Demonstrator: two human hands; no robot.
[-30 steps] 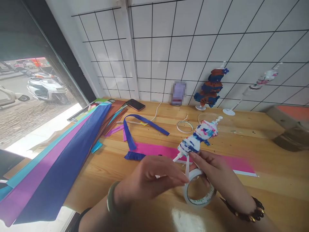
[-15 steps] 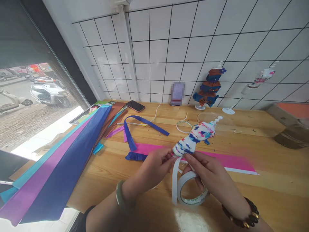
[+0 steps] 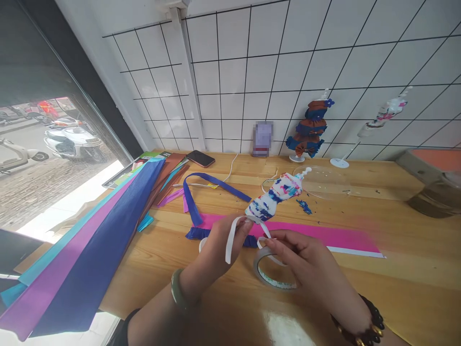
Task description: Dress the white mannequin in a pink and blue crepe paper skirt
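Note:
My left hand (image 3: 221, 245) is closed round the lower end of a small mannequin (image 3: 279, 194), white with blue and pink paint marks, tilted up to the right. White double-sided tape (image 3: 230, 245) lies across that lower end; its loose tail hangs over my left hand. In my right hand (image 3: 306, 257), thumb and fingers pinch the tape, and the tape roll (image 3: 279, 284) hangs below them. Behind the hands lie a pink paper strip (image 3: 306, 231) and a gathered blue strip (image 3: 196, 233).
Long crepe paper sheets (image 3: 90, 259) cover the table's left side. A phone (image 3: 200, 158) lies behind them. Along the wall stand a dressed mannequin (image 3: 311, 127) and a bare painted one (image 3: 387, 113). A dark container (image 3: 434, 199) is at the right.
The mannequin and my left hand have shifted left. My right hand has drawn the roll away from the mannequin's lower end, and the tape's tail now lies over my left hand.

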